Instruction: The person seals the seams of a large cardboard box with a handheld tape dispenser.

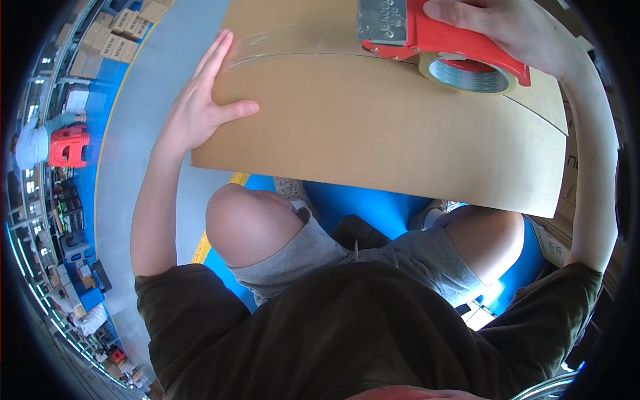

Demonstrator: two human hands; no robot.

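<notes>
A large brown cardboard box (373, 133) stands before my knees, its flaps meeting along a seam that runs across the top. My left hand (203, 100) lies on the box's left edge, thumb spread away from the stretched fingers. Clear tape with wrinkles (250, 48) sticks over the seam's left end, beside my fingertips. My right hand (500, 23) grips a red tape dispenser (453, 37) with a metal front plate. The dispenser's roll of tape (470, 73) rests over the seam, right of the middle. Part of my right hand's grip is cut off by the frame's upper edge.
Blue flooring (363, 203) lies under my feet, bordered by a yellow line (202, 247) and a grey walkway (133, 167). More cartons (568, 180) stand close on the right. Far left are stacked boxes (120, 37), a red stool (68, 147) and a person (32, 143).
</notes>
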